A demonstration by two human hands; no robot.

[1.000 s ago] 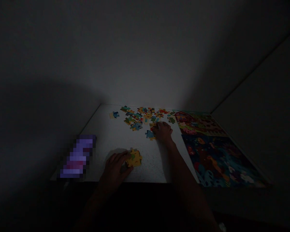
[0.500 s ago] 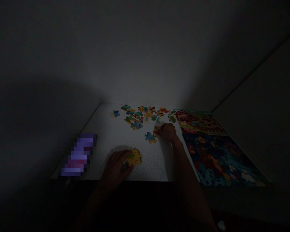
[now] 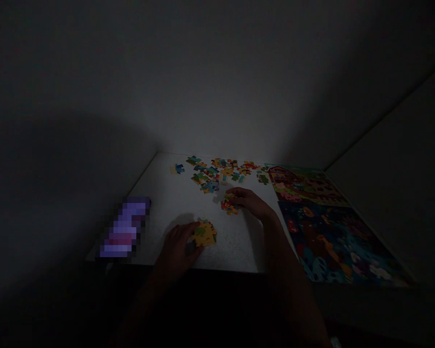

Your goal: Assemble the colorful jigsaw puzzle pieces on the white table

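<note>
Yellow puzzle piece (image 3: 206, 235) — left hand (image 3: 178, 245) grasped its left edge. Red-yellow piece (image 3: 228, 208) — lay just left of right hand (image 3: 253, 202), finger grip indiscernible.

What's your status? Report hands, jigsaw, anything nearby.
Left hand gripping knobbed yellow-and-green jigsaw section. Right hand at red-and-yellow jigsaw piece, grip unclear. Loose multicoloured jigsaw pieces scattered beyond both hands. Pixelated purple rectangle left of left hand.
</note>
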